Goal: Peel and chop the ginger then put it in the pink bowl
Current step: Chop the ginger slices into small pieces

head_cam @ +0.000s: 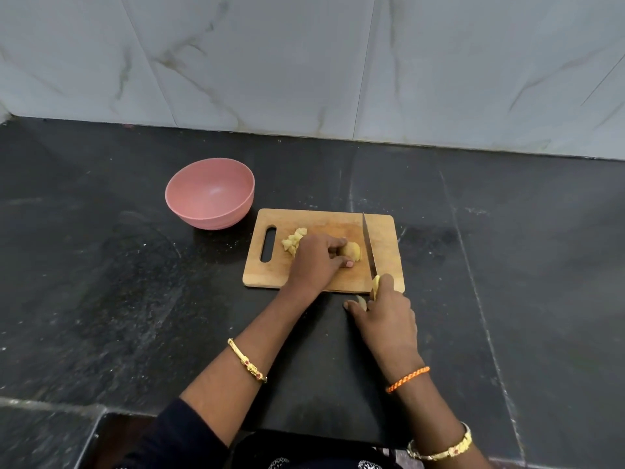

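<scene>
The peeled ginger (351, 251) lies mid-way across the wooden cutting board (324, 218), pinched between the thumb and curled fingers of the left hand (314, 262), with chopped pieces (293, 241) heaped just left of that hand near the board's handle slot. The right hand (387, 311) is closed around the handle of the knife (369, 247) at the board's near right corner, the blade pointing away just right of the ginger. The empty pink bowl (209, 194) sits on the black counter (101, 265) beyond the board's far left corner, open counter all round.
</scene>
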